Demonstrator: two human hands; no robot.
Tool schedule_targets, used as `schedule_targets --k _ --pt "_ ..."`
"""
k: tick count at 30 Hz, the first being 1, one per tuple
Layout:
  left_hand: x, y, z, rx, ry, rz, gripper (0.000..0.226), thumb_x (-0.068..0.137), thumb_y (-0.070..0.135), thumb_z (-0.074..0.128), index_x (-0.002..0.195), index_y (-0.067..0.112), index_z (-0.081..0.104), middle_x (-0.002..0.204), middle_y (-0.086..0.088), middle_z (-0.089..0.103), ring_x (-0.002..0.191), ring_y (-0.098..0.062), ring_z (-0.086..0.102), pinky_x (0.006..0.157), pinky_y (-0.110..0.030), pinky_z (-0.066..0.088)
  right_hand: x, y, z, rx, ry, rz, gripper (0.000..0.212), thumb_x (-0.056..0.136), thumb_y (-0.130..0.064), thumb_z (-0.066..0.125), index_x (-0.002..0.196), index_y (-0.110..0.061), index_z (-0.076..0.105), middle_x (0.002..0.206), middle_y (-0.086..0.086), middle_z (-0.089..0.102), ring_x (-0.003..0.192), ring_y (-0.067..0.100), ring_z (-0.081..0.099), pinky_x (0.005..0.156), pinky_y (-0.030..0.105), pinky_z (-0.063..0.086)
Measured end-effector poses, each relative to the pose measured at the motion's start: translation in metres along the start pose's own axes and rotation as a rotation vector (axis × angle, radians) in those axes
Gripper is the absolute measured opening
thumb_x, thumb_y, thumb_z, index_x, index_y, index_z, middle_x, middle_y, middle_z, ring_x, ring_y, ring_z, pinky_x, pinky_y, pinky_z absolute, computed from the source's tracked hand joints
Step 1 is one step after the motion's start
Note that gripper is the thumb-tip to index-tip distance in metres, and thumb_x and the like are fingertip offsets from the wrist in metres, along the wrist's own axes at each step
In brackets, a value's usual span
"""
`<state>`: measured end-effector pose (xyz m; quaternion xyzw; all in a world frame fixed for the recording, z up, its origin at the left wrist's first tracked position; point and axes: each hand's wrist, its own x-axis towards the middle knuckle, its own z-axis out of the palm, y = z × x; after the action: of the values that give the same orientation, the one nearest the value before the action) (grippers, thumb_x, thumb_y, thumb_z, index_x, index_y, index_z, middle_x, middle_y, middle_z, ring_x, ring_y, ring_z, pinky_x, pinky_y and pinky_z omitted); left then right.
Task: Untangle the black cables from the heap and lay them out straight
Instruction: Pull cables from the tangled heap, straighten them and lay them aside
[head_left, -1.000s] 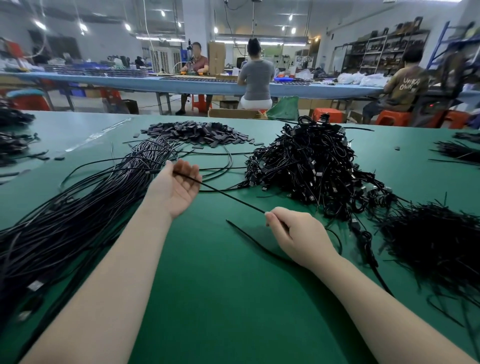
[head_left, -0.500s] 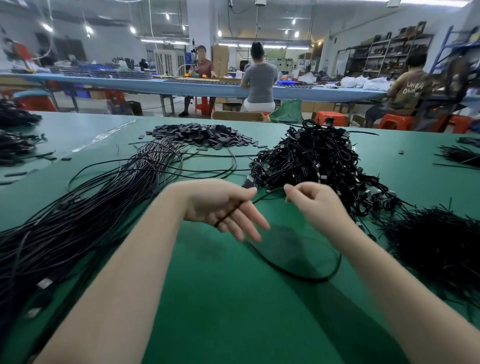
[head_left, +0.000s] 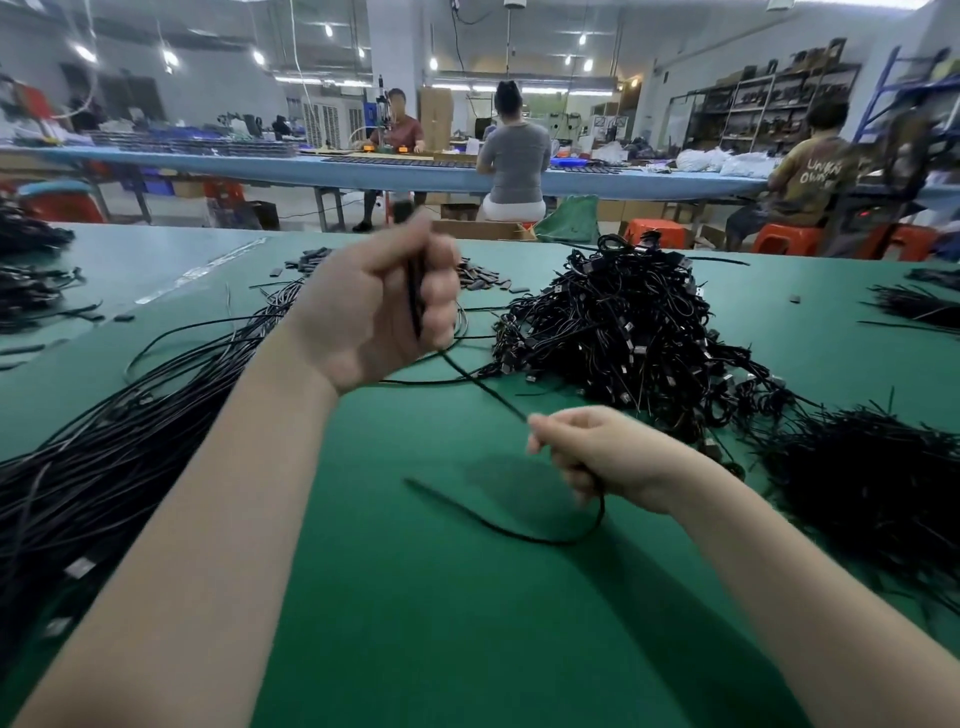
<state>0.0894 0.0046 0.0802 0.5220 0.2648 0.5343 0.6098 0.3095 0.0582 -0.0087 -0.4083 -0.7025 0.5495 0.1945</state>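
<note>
Left hand: the left hand (head_left: 374, 312) is gripping one cable (head_left: 480, 384) in curled fingers, lifted at 11 o'clock.
Right hand: the right hand (head_left: 597, 452) is pinching the same cable at 4 o'clock, its tail looping on the bench (head_left: 415, 623).
Heap: the heap (head_left: 618, 327) is sitting at 1 o'clock; straightened cables (head_left: 93, 457) are lying at 9 o'clock.
Advice: likely best sliding the pinch along steadily, keeping tension, clearing the loop.
</note>
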Motion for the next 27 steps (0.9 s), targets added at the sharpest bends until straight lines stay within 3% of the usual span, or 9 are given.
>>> schedule_targets --k 3,5,7,9,10,13,17,22,27 --pt "0.001 -0.018 0.001 0.573 -0.216 -0.468 0.047 0.093 0.049 0.042 0.081 0.017 0.076 0.060 0.001 0.066 0.049 -0.010 0.057 0.047 -0.017 0.040 0.000 -0.013 -0.014 -0.058 0.408 -0.120 0.035 0.093 -0.043 0.055 0.069 -0.018 0.062 0.047 -0.010 0.033 0.043 0.010 0.029 0.045 0.022 0.027" --pt "0.012 -0.042 0.008 0.775 -0.185 -0.654 0.053 0.101 0.049 0.027 0.103 0.018 0.069 0.084 -0.001 0.075 0.064 -0.009 0.065 0.052 -0.016 0.042 -0.004 -0.027 -0.011 -0.168 0.502 -0.303 0.035 0.093 -0.041 0.055 0.068 -0.019 0.066 0.043 -0.014 0.035 0.042 0.005 0.031 0.043 0.019 0.026" --pt "0.025 -0.059 0.017 0.632 0.018 -0.539 0.045 0.103 0.045 0.028 0.116 0.017 0.061 0.106 -0.002 0.073 0.087 -0.012 0.066 0.072 -0.020 0.046 -0.009 -0.040 0.002 -0.136 0.442 -0.447 0.030 0.098 -0.031 0.049 0.076 -0.018 0.067 0.043 -0.017 0.041 0.038 0.000 0.034 0.041 0.012 0.027" --pt "0.032 -0.060 0.015 0.280 0.223 -0.291 0.037 0.103 0.036 0.034 0.118 0.014 0.060 0.114 -0.003 0.069 0.102 -0.015 0.061 0.094 -0.027 0.041 -0.012 -0.043 0.016 -0.037 0.269 -0.457 0.029 0.101 -0.023 0.043 0.081 -0.019 0.064 0.045 -0.017 0.043 0.038 -0.001 0.034 0.041 0.015 0.028" --pt "0.032 -0.056 0.010 0.158 0.244 -0.203 0.036 0.103 0.034 0.034 0.119 0.014 0.059 0.115 -0.002 0.069 0.108 -0.014 0.061 0.098 -0.029 0.041 -0.012 -0.042 0.021 -0.001 0.170 -0.434 0.030 0.102 -0.023 0.040 0.082 -0.020 0.062 0.048 -0.016 0.040 0.040 0.002 0.032 0.043 0.017 0.028" --pt "0.022 -0.037 0.000 0.142 0.079 -0.164 0.038 0.102 0.032 0.032 0.121 0.013 0.059 0.119 -0.003 0.068 0.112 -0.014 0.063 0.087 -0.026 0.053 -0.012 -0.034 0.021 0.125 0.008 -0.363 0.029 0.103 -0.027 0.036 0.088 -0.017 0.060 0.055 -0.011 0.030 0.045 0.008 0.023 0.047 0.020 0.020" --pt "0.017 -0.035 -0.012 0.383 0.139 -0.233 0.031 0.102 0.023 0.035 0.120 0.018 0.060 0.122 0.002 0.067 0.115 -0.009 0.061 0.095 -0.023 0.049 -0.015 -0.031 0.012 0.242 -0.085 -0.352 0.027 0.101 -0.030 0.038 0.087 -0.017 0.057 0.059 -0.007 0.024 0.049 0.011 0.016 0.047 0.020 0.016" --pt "0.010 -0.037 -0.025 0.134 -0.007 -0.284 0.045 0.088 0.030 0.042 0.123 0.010 0.060 0.131 -0.005 0.061 0.124 -0.015 0.055 0.107 -0.030 0.041 -0.020 -0.033 0.014 0.370 -0.246 -0.339 0.023 0.095 -0.033 0.042 0.087 -0.018 0.057 0.061 -0.004 0.022 0.047 0.010 0.016 0.047 0.022 0.016" --pt "0.013 -0.037 -0.022 0.085 0.095 -0.224 0.046 0.101 0.033 0.028 0.123 0.007 0.059 0.129 -0.008 0.063 0.122 -0.017 0.057 0.106 -0.032 0.041 -0.018 -0.030 0.018 0.312 -0.267 -0.323 0.025 0.093 -0.035 0.043 0.090 -0.020 0.062 0.062 -0.004 0.021 0.047 0.010 0.017 0.048 0.023 0.014"
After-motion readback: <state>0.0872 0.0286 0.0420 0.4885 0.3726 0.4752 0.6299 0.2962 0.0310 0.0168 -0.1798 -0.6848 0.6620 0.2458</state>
